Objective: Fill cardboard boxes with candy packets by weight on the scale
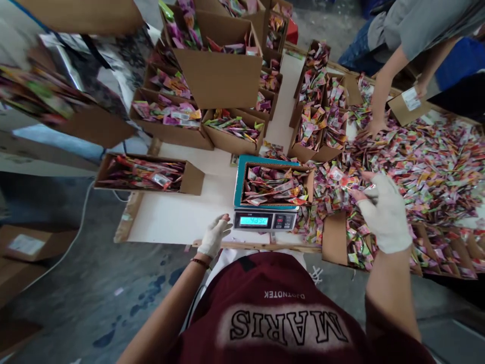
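Observation:
My left hand [214,236], in a white fingerless glove, is beside the left front corner of a digital scale [238,202]. Its fingers are loosely stretched, with nothing seen in them. On the scale's teal plate stands an open cardboard box [309,188] filled with small colourful packets [278,187]. The lit display [253,221] shows digits too blurred to read surely. Over the heap at the right is my right hand [386,212], gloved likewise, thumb and forefinger apart. A red and white packet [338,176] lies close to its fingertips.
A filled box [193,178] stands at the table's left, and several more [223,76] are stacked behind. Loose packets [435,156] cover the right side. A co-worker's hand [377,125] rests on them. Another person at the left holds a blurred, filled box [98,126].

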`<state>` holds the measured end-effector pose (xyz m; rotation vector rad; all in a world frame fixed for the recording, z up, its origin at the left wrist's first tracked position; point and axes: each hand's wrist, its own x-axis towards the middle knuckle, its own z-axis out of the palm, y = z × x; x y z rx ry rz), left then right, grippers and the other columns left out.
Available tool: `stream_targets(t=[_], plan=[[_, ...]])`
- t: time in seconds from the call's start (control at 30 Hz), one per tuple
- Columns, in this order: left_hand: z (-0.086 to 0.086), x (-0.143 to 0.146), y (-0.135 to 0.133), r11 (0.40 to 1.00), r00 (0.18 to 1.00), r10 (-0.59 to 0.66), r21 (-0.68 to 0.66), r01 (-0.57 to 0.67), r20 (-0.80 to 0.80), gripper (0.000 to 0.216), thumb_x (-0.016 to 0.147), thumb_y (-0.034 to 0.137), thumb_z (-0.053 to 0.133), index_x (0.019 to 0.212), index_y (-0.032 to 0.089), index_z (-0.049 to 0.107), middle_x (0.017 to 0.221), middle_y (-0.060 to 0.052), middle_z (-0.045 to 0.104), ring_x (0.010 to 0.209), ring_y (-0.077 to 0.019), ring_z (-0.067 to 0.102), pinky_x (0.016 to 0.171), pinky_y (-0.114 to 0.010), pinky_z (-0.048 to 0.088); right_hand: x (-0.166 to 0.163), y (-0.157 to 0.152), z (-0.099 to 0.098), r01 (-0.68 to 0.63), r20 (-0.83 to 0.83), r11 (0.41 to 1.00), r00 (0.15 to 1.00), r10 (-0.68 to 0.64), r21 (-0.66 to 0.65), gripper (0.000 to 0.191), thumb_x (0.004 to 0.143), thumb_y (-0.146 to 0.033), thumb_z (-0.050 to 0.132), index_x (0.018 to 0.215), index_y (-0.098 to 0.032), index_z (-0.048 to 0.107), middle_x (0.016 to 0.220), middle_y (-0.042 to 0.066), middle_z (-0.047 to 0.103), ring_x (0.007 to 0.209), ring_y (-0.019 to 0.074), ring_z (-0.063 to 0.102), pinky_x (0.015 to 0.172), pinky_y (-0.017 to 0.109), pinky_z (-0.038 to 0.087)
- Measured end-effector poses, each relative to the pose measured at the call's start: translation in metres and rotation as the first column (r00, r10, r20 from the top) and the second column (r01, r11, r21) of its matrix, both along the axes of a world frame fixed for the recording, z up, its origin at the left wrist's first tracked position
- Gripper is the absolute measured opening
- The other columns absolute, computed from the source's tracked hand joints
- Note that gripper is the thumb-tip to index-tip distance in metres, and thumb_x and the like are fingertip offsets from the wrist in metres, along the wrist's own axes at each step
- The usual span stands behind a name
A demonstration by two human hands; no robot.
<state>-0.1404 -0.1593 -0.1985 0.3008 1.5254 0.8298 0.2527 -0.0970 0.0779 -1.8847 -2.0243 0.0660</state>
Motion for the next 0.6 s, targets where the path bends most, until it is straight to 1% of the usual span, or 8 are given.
stream_targets(t=[0.07,0.13,0.17,0.23,0.3,0.4,0.5,0.6], plan=[[0.003,0.005,-0.001,1.000,1.000,-0.015,0.001,0.015,-0.003,0.075,0.053,0.069,0.082,0.105,0.017,0.065,0.103,-0.010,0.068,0.089,-0.0240,0.069,0.080,-0.036,0.052,-0.028,0.010,-0.012,-0.149,-0.011,0.983,0.989,0.148,-0.110,0.033,0.099,-0.035,0.055,0.127,-0.021,0.066,0.126,0.013,0.068,0.117,0.0270,0.065,0.101,0.041,0.054],[0.007,0.009,-0.001,1.000,1.000,-0.028,0.002,0.028,-0.008,0.076,0.053,0.070,0.083,0.105,0.017,0.066,0.102,-0.010,0.069,0.090,-0.0248,0.069,0.080,-0.035,0.052,-0.067,0.026,-0.030,-0.271,0.030,0.911,0.955,0.295,-0.311,0.031,0.102,-0.029,0.047,0.126,-0.022,0.067,0.133,0.011,0.067,0.119,0.0249,0.065,0.101,0.038,0.054],[0.009,0.011,-0.001,0.999,0.999,-0.033,0.004,0.033,-0.011,0.077,0.052,0.071,0.083,0.105,0.017,0.066,0.103,-0.011,0.070,0.091,-0.0252,0.069,0.080,-0.035,0.052,-0.086,0.035,-0.039,-0.283,0.078,0.859,0.935,0.347,-0.428,0.033,0.103,-0.027,0.045,0.128,-0.022,0.066,0.137,0.011,0.065,0.115,0.0243,0.067,0.096,0.037,0.056],[0.014,0.013,-0.001,0.999,0.999,-0.033,0.007,0.033,-0.020,0.079,0.051,0.072,0.084,0.105,0.017,0.067,0.103,-0.011,0.071,0.093,-0.0260,0.069,0.080,-0.035,0.052,-0.120,0.054,-0.056,-0.221,0.193,0.754,0.888,0.418,-0.619,0.037,0.101,-0.021,0.045,0.133,-0.021,0.063,0.141,0.013,0.061,0.108,0.0241,0.069,0.086,0.036,0.057],[0.017,0.012,-0.002,1.000,0.999,-0.021,0.010,0.021,-0.030,0.081,0.051,0.073,0.084,0.106,0.017,0.068,0.103,-0.011,0.071,0.095,-0.0267,0.070,0.082,-0.036,0.053,-0.140,0.068,-0.067,-0.143,0.273,0.695,0.849,0.452,-0.704,0.038,0.098,-0.016,0.044,0.132,-0.019,0.062,0.137,0.015,0.061,0.105,0.0251,0.070,0.078,0.035,0.056],[0.021,0.008,-0.005,1.000,0.999,0.007,0.008,-0.007,-0.048,0.083,0.051,0.075,0.083,0.108,0.016,0.068,0.106,-0.011,0.071,0.096,-0.0270,0.070,0.083,-0.037,0.053,-0.143,0.077,-0.071,-0.116,0.315,0.712,0.839,0.443,-0.692,0.033,0.100,-0.018,0.042,0.122,-0.018,0.066,0.131,0.015,0.063,0.106,0.0256,0.070,0.075,0.033,0.052],[0.022,0.005,-0.009,1.000,0.998,0.029,-0.002,-0.029,-0.059,0.083,0.051,0.074,0.082,0.108,0.016,0.067,0.107,-0.012,0.070,0.097,-0.0275,0.070,0.084,-0.037,0.053,-0.126,0.070,-0.062,-0.141,0.301,0.785,0.871,0.388,-0.604,0.028,0.103,-0.025,0.042,0.112,-0.020,0.068,0.128,0.011,0.065,0.101,0.0232,0.069,0.071,0.030,0.047],[0.023,0.005,-0.011,0.999,0.998,0.035,-0.001,-0.035,-0.057,0.082,0.050,0.073,0.083,0.106,0.015,0.067,0.108,-0.014,0.070,0.096,-0.0284,0.071,0.083,-0.038,0.053,-0.101,0.052,-0.048,-0.170,0.210,0.866,0.932,0.297,-0.471,0.024,0.103,-0.026,0.045,0.104,-0.020,0.068,0.116,0.009,0.071,0.096,0.0219,0.067,0.072,0.030,0.045]])
